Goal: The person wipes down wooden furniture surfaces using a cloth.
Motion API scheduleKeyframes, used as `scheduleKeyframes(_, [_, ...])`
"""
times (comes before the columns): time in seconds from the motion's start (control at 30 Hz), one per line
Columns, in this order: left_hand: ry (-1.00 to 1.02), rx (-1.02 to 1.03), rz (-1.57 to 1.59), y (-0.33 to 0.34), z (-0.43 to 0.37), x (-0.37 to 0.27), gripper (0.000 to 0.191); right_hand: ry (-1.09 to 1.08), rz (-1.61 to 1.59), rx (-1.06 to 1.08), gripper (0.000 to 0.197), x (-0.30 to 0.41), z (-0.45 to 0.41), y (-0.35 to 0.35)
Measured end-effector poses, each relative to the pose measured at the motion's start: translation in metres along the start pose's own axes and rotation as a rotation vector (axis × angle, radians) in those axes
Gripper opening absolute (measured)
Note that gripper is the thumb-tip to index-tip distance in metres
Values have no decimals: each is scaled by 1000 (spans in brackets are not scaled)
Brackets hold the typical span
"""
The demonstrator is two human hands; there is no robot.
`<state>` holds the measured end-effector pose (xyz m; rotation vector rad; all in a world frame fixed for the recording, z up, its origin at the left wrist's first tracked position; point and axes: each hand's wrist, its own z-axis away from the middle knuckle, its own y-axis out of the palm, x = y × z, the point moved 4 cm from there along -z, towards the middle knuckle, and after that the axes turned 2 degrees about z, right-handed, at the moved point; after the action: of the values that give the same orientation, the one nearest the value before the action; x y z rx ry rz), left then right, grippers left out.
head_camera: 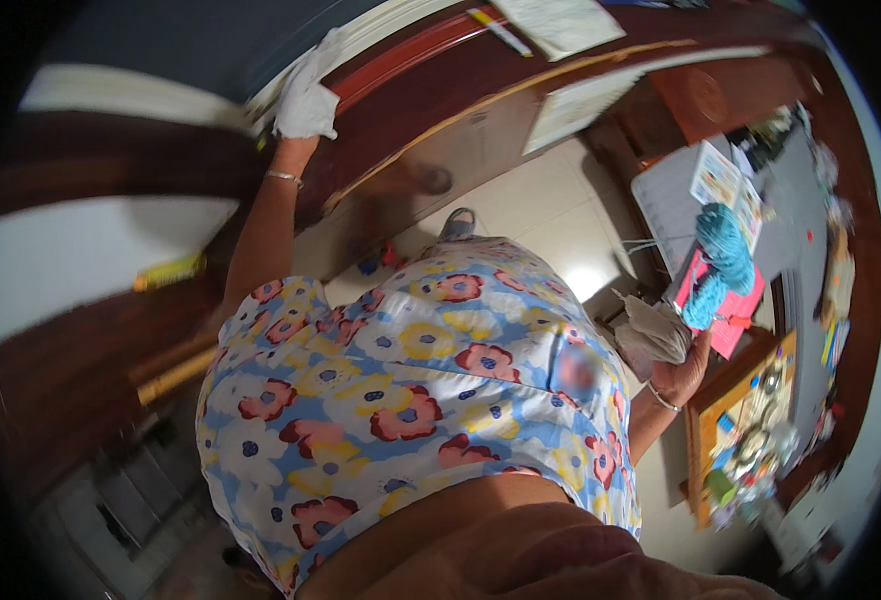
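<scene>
My left hand [304, 109] reaches up to a white ledge [380, 30] above dark red wood. White fabric, a glove or a wrapped cloth, covers it from the wrist up and hides the fingers. At my right side, my right hand [684, 379] is bare and holds a crumpled grey-beige cloth [652, 330]; part of its grip is hidden. Just beyond those fingers lie a blue yarn skein [725, 247] and a pink sheet or folder [744, 307].
A dark red wooden counter [440, 82] runs across the front, bearing a white sheet [560, 26] and a yellow-white stick-like item [499, 31]. On the right stand a grey table [782, 202] and a wooden tray or box [703, 450] of small items. A yellow object [170, 272] lies left.
</scene>
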<state>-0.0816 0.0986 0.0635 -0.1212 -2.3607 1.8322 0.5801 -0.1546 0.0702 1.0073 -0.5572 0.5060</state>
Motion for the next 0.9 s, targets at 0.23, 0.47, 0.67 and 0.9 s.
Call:
scheduleKeyframes(0.23, [-135, -50, 19, -36, 94, 28, 44, 88, 44, 73, 41, 8, -30, -11])
scheduleKeyframes(0.47, [-152, -21, 88, -49, 145, 36, 32, 70, 91, 44, 39, 11, -40, -7])
scheduleKeyframes(0.67, [152, 104, 223, -24, 128, -40, 26, 44, 59, -26, 38, 6, -30, 2])
scheduleKeyframes(0.9, [321, 167, 228, 8, 27, -118, 25, 11, 66, -93, 40, 3, -6, -5])
